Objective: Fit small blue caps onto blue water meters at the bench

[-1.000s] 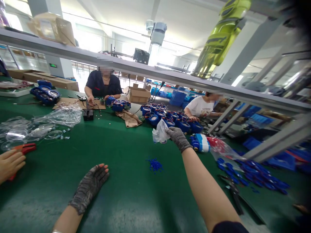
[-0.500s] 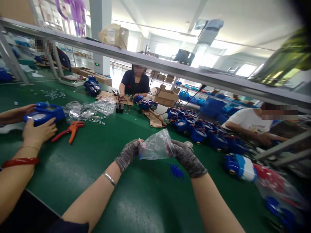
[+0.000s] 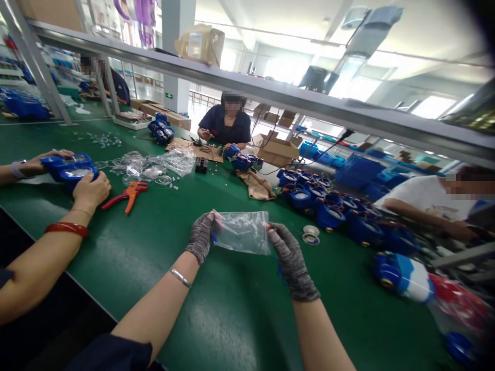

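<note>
The clear plastic bag (image 3: 242, 233) was stretched between the left hand (image 3: 201, 238) and the right hand (image 3: 291, 260), one at each end, probably because film so limp would fold if held from one side only. Raised off the green worktop (image 3: 224, 314), it showed its broad face to the wearer, which likely made it easier to look through. A few blue specks (image 3: 214, 239) sat at its lower left corner, perhaps settled there by their own weight. Loose blue pieces (image 3: 281, 270) lay on the worktop, partly hidden by the right hand. The orange pliers (image 3: 127, 196) rested well left of the bag, near a co-worker's hand (image 3: 92, 190), presumably for easy reach. The left fingers were clamped on the bag's upper left corner, and the right fingers pinched its right edge near the top. The bag thus lay between both sets of fingers, its lower edge hanging free beneath them.
</note>
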Tool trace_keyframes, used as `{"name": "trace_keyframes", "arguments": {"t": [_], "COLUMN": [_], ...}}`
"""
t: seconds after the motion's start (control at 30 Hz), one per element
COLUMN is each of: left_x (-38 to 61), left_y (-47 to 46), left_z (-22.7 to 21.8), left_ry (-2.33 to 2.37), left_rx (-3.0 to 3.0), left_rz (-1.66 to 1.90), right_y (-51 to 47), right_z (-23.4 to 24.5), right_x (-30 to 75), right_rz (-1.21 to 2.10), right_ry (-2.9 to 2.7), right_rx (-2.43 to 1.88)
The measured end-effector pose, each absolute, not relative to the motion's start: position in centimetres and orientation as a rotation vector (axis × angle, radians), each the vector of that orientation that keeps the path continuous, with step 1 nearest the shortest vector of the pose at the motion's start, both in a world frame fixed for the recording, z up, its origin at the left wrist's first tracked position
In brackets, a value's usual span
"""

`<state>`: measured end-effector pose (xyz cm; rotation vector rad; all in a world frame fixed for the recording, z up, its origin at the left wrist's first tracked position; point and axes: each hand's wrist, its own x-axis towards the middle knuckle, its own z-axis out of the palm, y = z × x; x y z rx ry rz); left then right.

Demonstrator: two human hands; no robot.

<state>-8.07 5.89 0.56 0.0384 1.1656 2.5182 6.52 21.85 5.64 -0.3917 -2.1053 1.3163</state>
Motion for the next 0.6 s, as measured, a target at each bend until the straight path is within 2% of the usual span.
{"name": "trace_keyframes", "arguments": {"t": [0.23, 0.43, 0.6], "left_x": [-6.6, -7.5, -7.3], "left_y": [5.0, 4.2, 4.4], "left_z": [2.1, 2.7, 2.1], "left_ry": [1.361, 1.601, 1.473], "left_rx": [0.202, 0.196, 0.131], "left_rz": [2.508, 2.437, 2.335], "right_y": [21.4, 20.8, 20.4], "right_z": [6.1, 5.7, 5.9], "right_x": [6.1, 6.6, 6.5], "right_rz": [1.469, 1.34, 1.222], "right_ry": [-2.058, -1.987, -1.855], "right_rx": [-0.42, -0.477, -0.572]}}
